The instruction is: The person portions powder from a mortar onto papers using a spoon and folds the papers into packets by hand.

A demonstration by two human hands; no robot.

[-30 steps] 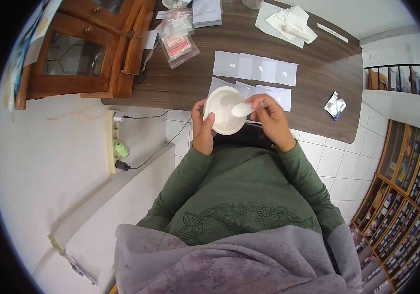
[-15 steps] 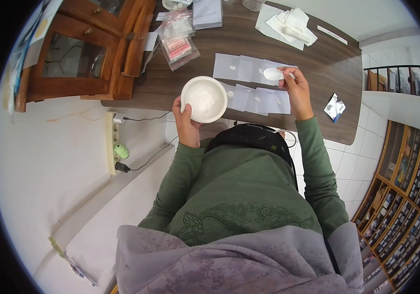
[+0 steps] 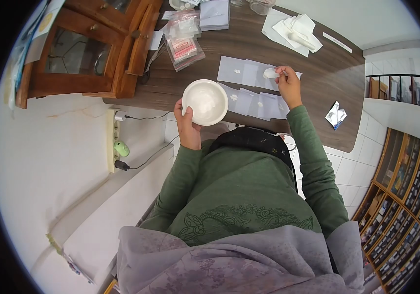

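My left hand [image 3: 189, 131] grips the rim and side of a white mortar [image 3: 205, 102] at the table's near edge, thumb over the rim. Some whitish powder seems to lie inside it. In the fingers of my right hand [image 3: 290, 91] is a small white plastic spoon [image 3: 270, 73], its bowl low over the right-hand paper of the upper row. White paper sheets [image 3: 227, 78] lie overlapping in two rows. Small heaps of white powder [image 3: 238, 71] show on several of them. My right hand and the spoon partly cover the upper right paper.
A white pestle [image 3: 298, 38] rests on folded tissues at the back right. A torn foil packet [image 3: 336, 115] lies at the right. Zip bags [image 3: 185, 50] and a paper stack [image 3: 214, 15] sit at the back left, beside a wooden cabinet [image 3: 80, 83].
My right hand has lowered and tilted the spoon closer to the upper right paper. The mortar stays in my left hand. The view has shifted slightly.
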